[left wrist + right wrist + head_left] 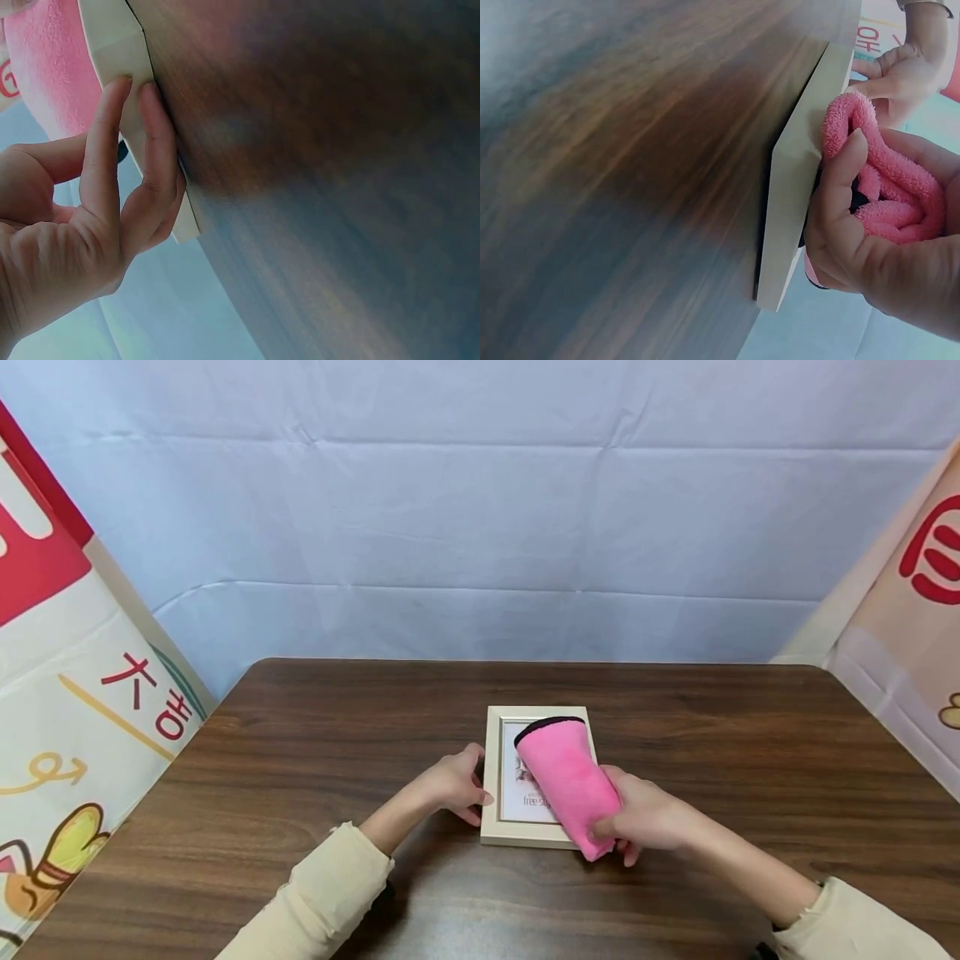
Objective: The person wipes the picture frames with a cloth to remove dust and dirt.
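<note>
A cream picture frame [491, 768] lies flat on the brown wooden table, with a print showing behind its front. My left hand [459, 783] holds the frame's left edge; in the left wrist view its fingertips [116, 94] touch the side of the frame, and the thumb is partly hidden. My right hand [648, 814] grips a folded pink plush cloth [562, 768] with dark trim, which lies slantwise over the right part of the frame. In the right wrist view, the thumb [847, 161] presses the folded end of the cloth.
The wooden table [337, 710] extends around the frame on all sides. Behind it hangs a pale blue creased cloth backdrop [450, 527]. Printed banners stand at the left [97, 735] and right [915, 635] sides.
</note>
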`<action>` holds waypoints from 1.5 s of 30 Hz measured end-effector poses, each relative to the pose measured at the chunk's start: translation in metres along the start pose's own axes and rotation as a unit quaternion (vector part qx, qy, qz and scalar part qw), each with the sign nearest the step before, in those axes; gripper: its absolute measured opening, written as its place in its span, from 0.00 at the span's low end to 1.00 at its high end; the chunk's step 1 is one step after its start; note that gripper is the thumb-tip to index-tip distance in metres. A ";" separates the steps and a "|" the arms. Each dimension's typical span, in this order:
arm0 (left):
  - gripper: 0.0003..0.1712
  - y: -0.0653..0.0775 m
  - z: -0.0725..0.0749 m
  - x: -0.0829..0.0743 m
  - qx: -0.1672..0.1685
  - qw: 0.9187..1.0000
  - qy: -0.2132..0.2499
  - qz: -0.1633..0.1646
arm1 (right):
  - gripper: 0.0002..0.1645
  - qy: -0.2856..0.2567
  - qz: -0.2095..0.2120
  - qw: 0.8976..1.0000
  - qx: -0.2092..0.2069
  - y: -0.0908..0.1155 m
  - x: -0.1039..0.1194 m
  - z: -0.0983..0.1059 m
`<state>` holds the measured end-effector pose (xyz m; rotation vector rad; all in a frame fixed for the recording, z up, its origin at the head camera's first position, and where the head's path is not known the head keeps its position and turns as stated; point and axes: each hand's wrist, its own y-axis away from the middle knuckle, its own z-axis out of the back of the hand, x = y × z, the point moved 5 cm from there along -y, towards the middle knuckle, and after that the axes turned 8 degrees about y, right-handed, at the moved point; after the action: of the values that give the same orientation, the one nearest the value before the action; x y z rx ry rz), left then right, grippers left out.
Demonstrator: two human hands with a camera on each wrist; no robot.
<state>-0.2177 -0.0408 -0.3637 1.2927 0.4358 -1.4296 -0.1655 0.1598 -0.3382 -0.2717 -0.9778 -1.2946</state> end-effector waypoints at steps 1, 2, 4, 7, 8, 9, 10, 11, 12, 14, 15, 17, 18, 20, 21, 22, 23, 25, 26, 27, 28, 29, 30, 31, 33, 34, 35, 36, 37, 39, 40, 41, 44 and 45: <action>0.27 0.000 0.000 0.000 0.000 1.000 0.002 -0.001 | 0.46 -0.002 0.003 1.000 0.002 0.001 -0.001 0.001; 0.27 0.000 0.000 0.000 0.000 1.000 0.002 -0.001 | 0.46 -0.004 0.006 1.000 0.003 0.001 -0.001 0.001; 0.27 0.000 -0.001 -0.001 0.000 1.000 0.003 -0.002 | 0.46 -0.009 0.010 1.000 0.006 0.001 -0.002 0.001; 0.28 0.000 -0.001 -0.001 0.000 1.000 0.003 -0.001 | 0.45 -0.015 0.021 1.000 0.011 0.001 -0.001 0.001; 0.28 0.000 -0.001 -0.002 0.000 1.000 0.003 -0.002 | 0.45 -0.017 0.025 0.999 0.014 0.001 -0.001 0.000; 0.28 0.000 0.000 -0.002 0.000 1.000 0.002 -0.001 | 0.44 -0.018 0.030 0.999 0.016 0.002 0.000 -0.001; 0.28 0.000 0.000 -0.001 0.000 1.000 0.002 -0.001 | 0.44 -0.018 0.034 0.999 0.020 0.001 0.001 -0.002; 0.28 0.001 0.000 -0.001 0.000 1.000 0.002 0.000 | 0.44 -0.017 0.037 0.999 0.023 0.002 0.002 -0.003; 0.28 0.001 -0.001 -0.001 0.001 1.000 0.003 -0.001 | 0.43 -0.015 0.039 0.999 0.025 0.002 0.004 -0.005; 0.28 0.001 -0.001 -0.001 0.001 1.000 0.004 -0.001 | 0.43 -0.010 0.043 0.999 0.023 0.002 0.007 -0.009; 0.28 0.001 -0.001 -0.001 0.001 1.000 0.005 -0.001 | 0.43 -0.006 0.043 0.999 0.021 0.002 0.009 -0.011; 0.28 0.001 0.000 -0.001 0.002 1.000 0.005 -0.002 | 0.42 -0.001 0.045 0.999 0.013 0.002 0.011 -0.015; 0.29 0.001 0.000 -0.001 0.002 1.000 0.004 -0.001 | 0.41 0.001 0.045 0.999 0.008 0.003 0.012 -0.017; 0.30 0.001 -0.001 -0.001 0.002 1.000 0.003 0.000 | 0.40 0.004 0.046 0.999 -0.001 0.003 0.013 -0.020; 0.30 0.001 -0.001 -0.001 0.003 1.000 0.003 0.000 | 0.41 0.004 0.045 0.999 -0.004 0.004 0.013 -0.021; 0.30 0.001 -0.001 -0.001 0.003 1.000 0.002 0.000 | 0.41 0.004 0.045 0.999 -0.007 0.004 0.013 -0.022; 0.30 0.001 -0.001 -0.001 0.003 1.000 0.001 0.001 | 0.42 0.005 0.044 0.999 -0.008 0.005 0.012 -0.022; 0.29 0.001 -0.001 0.000 0.002 1.000 -0.001 0.001 | 0.45 0.004 0.041 0.999 -0.006 0.006 0.009 -0.021; 0.29 0.001 -0.001 0.000 0.001 1.000 -0.001 0.001 | 0.45 0.006 0.040 0.999 -0.006 0.007 0.008 -0.020; 0.28 0.001 -0.001 0.000 0.000 1.000 -0.002 0.001 | 0.46 0.006 0.038 0.999 -0.004 0.008 0.006 -0.018; 0.28 0.001 -0.001 0.000 -0.002 1.000 -0.003 0.001 | 0.47 0.008 0.037 0.999 -0.002 0.009 0.004 -0.017; 0.27 0.001 -0.001 0.000 -0.002 1.000 -0.003 0.002 | 0.47 0.008 0.037 0.999 0.000 0.010 0.002 -0.016; 0.27 0.001 -0.001 0.000 -0.003 1.000 -0.003 0.002 | 0.48 0.008 0.037 0.999 0.002 0.012 0.000 -0.014; 0.27 0.001 -0.001 -0.001 -0.003 1.000 -0.004 0.002 | 0.48 0.010 0.036 0.999 0.004 0.013 -0.002 -0.012; 0.28 0.001 -0.001 -0.001 -0.004 1.000 -0.006 0.002 | 0.49 0.004 0.035 0.999 0.010 0.016 -0.006 -0.008; 0.28 0.001 -0.001 -0.001 -0.004 1.000 -0.006 0.002 | 0.50 -0.003 0.037 0.999 0.014 0.017 -0.008 -0.007; 0.28 0.001 -0.001 -0.001 -0.004 1.000 -0.006 0.002 | 0.50 -0.011 0.040 0.999 0.018 0.019 -0.010 -0.004; 0.28 0.001 -0.001 0.000 -0.004 1.000 -0.006 0.002 | 0.51 -0.019 0.043 0.999 0.023 0.020 -0.011 -0.002; 0.28 0.001 -0.001 0.000 -0.004 1.000 -0.006 0.001 | 0.51 -0.027 0.047 0.998 0.027 0.021 -0.012 0.000; 0.28 0.001 -0.001 0.000 -0.005 1.000 -0.004 0.001 | 0.52 -0.048 0.055 0.997 0.036 0.024 -0.013 0.007; 0.28 0.001 -0.001 0.000 -0.005 1.000 -0.003 0.001 | 0.53 -0.056 0.058 0.996 0.039 0.026 -0.014 0.010; 0.29 0.000 -0.001 0.000 -0.006 1.000 -0.004 0.002 | 0.53 -0.061 0.062 0.995 0.040 0.027 -0.015 0.015; 0.29 0.000 0.000 0.001 -0.007 1.000 -0.008 0.003 | 0.51 -0.073 0.062 0.995 0.037 0.031 -0.018 0.028; 0.30 0.000 0.000 0.001 -0.008 1.000 -0.008 0.003 | 0.50 -0.076 0.061 0.995 0.034 0.032 -0.019 0.032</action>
<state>-0.2175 -0.0412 -0.3642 1.2678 0.4312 -1.4290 -0.1510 0.2043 -0.3226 -0.3745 -1.1151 -1.1398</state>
